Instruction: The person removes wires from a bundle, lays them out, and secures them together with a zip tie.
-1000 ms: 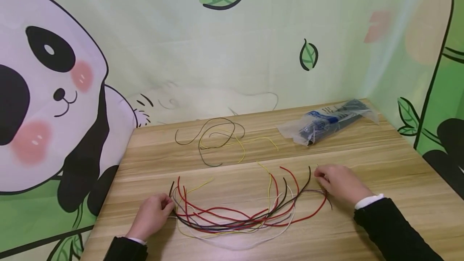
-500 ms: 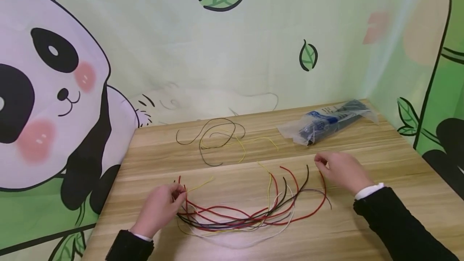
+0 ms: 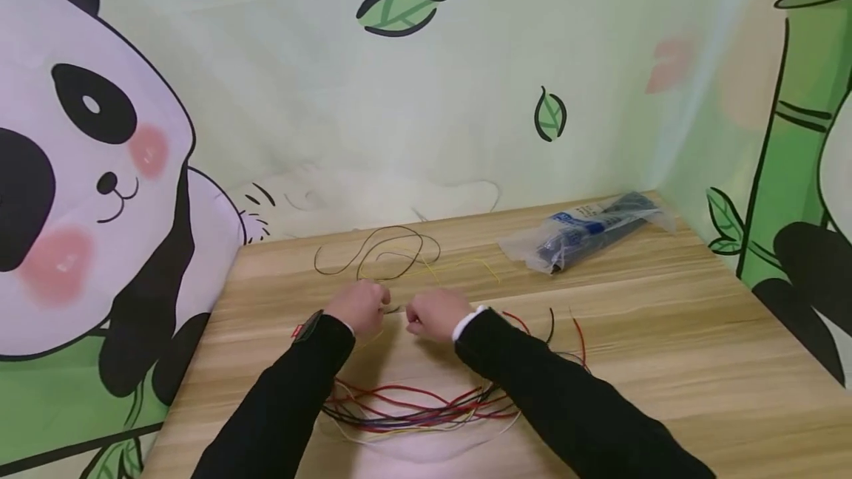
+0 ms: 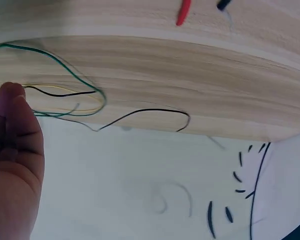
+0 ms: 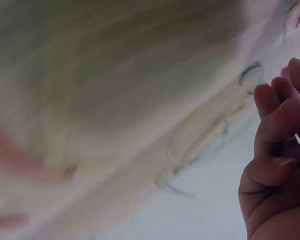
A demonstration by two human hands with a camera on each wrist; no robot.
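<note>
My left hand [image 3: 359,307] and right hand [image 3: 435,314] are close together mid-table, fingers bent, just in front of a loosely coiled dark green wire [image 3: 399,235] and a yellow wire [image 3: 479,263]. One end of the green wire shows between the hands. In the left wrist view, the green wire [image 4: 50,55] curves past my left hand [image 4: 17,145]; whether the fingertips pinch any wire is unclear. My right hand [image 5: 275,165] has curled fingers in the blurred right wrist view, and its fingertips' contact is hidden. Under my forearms lies a bundle of red, black, white and yellow wires [image 3: 419,414].
A clear plastic bag [image 3: 586,231] with dark contents and blue print lies at the table's back right. A printed panda backdrop [image 3: 399,131] rises along the table's back edge. My sleeves cover both ends of the wire bundle.
Both hands have moved from the two ends of the wire bundle to the middle, farther back, by the green wire. The bundle stays on the table. The head view has shifted slightly.
</note>
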